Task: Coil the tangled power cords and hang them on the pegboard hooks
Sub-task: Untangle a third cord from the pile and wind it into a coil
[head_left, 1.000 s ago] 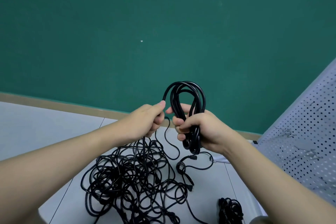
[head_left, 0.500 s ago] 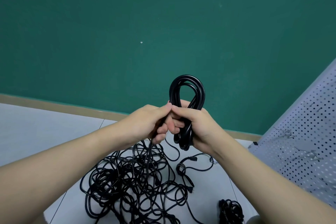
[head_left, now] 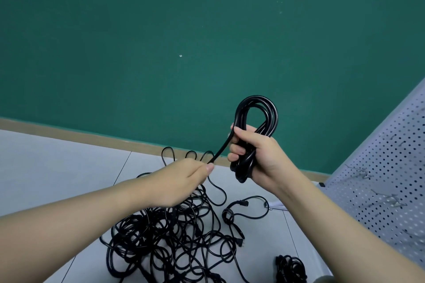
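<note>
1. I see a pale tiled floor [head_left: 57, 167] with thin dark seams meeting the green wall at a tan baseboard.
2. A tangled heap of black cords [head_left: 165, 243] lies on it.
3. A smaller black bundle [head_left: 291, 269] lies apart, near the leaning pegboard [head_left: 379, 190].

Black coiled cord [head_left: 254, 131] held upright, tangled cords [head_left: 170, 243] on floor
</note>
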Demonstrator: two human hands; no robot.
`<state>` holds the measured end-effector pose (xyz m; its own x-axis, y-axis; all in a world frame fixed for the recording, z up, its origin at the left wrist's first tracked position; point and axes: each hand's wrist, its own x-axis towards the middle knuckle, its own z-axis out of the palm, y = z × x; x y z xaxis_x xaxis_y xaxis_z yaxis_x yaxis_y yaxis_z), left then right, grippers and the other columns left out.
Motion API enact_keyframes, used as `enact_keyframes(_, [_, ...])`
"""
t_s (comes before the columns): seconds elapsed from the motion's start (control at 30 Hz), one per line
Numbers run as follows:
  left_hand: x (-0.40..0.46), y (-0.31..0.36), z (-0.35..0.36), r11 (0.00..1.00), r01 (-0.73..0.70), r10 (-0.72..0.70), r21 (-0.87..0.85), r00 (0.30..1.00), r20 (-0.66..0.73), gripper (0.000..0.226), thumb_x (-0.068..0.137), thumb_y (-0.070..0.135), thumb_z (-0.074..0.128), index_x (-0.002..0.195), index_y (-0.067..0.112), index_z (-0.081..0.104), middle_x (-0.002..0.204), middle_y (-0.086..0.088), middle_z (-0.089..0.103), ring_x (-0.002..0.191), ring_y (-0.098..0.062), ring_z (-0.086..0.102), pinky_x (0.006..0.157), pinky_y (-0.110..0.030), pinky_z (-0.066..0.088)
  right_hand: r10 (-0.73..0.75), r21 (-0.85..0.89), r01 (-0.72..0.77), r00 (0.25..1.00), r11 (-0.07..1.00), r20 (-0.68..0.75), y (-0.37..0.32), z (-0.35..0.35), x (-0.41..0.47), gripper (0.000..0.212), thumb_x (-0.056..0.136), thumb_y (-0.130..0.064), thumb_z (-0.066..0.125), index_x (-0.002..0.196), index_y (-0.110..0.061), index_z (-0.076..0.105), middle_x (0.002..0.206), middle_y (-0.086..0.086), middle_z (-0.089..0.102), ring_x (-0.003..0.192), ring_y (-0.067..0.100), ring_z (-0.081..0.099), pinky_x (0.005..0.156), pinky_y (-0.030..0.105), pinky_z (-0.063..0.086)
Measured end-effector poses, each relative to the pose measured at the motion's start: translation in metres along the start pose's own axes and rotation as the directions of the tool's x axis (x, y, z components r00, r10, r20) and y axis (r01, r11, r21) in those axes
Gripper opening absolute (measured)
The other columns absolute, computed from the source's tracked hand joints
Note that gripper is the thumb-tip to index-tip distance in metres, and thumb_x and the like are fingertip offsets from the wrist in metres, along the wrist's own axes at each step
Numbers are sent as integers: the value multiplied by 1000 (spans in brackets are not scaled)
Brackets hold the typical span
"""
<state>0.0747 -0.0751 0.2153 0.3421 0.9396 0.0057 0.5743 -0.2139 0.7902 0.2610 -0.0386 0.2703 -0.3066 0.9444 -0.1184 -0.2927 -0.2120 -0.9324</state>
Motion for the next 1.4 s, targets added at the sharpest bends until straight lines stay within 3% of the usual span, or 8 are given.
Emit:
enact_keyframes(0.33, [-9,43,-8,934,3,2,-358,1000,13,54,111,32,35,60,14,37,48,3,24,43,-16,18,41,-22,20,-42,-134,64,986,989,159,-11,15,-9,18,92,-26,69,76,-18,69,80,4,62,72,20,54,62,34,42])
enact_keyframes(0.47, [-8,42,-4,931,37,-23,-362,999,42,55,111,41,33,69,11,51,45,8,30,42,-13,23,45,-26,20,-40,52,33,988,998,147,-11,20,-8,18,96,-18,61,79,-12,60,70,3,58,74,21,61,77,36,51])
enact_keyframes(0.53, [-7,37,-3,921,50,-20,-386,996,82,58,110,46,30,72,10,55,48,8,31,45,-15,27,48,-26,26,-44,192,13,987,981,156,-13,19,-7,12,94,-15,58,84,-14,52,68,-1,43,60,13,48,67,29,52])
enact_keyframes(0.67, [-8,18,-7,999,25,-19,-47,993,119,66,107,56,21,73,12,57,57,2,50,55,-13,49,62,-25,41,-86,278,61,993,959,78,-22,3,0,18,95,-12,55,82,-17,43,64,-4,27,49,8,27,51,20,30])
enact_keyframes(0.77, [-1,-3,-11,979,47,-65,200,994,84,62,105,60,20,70,15,44,63,2,47,57,-7,47,61,-18,40,-100,259,105,995,960,-30,-28,-13,6,24,103,-11,50,82,-19,41,62,-4,26,47,8,25,47,20,29])
enact_keyframes(0.9, [12,-16,-18,932,-7,-13,363,998,54,59,103,62,20,77,16,44,71,-4,49,72,-22,51,70,-32,43,-103,293,144,983,945,-153,-36,-32,10,27,104,-12,48,81,-20,39,61,-5,25,46,8,24,43,21,32])
enact_keyframes(1.17, [8,6,-54,843,-234,360,484,915,-183,52,95,71,30,66,28,38,58,9,44,57,-11,45,55,-42,46,0,123,25,981,992,-194,-33,-36,6,37,90,-48,71,89,-16,53,65,-6,29,53,8,24,46,19,30])
enact_keyframes(1.4, [17,43,-40,788,-446,563,423,800,-206,21,105,39,39,97,24,52,81,20,48,83,8,49,74,-11,37,140,-125,-127,985,984,103,-15,-15,4,69,67,-76,74,96,-17,56,70,-6,25,50,6,22,43,17,30])
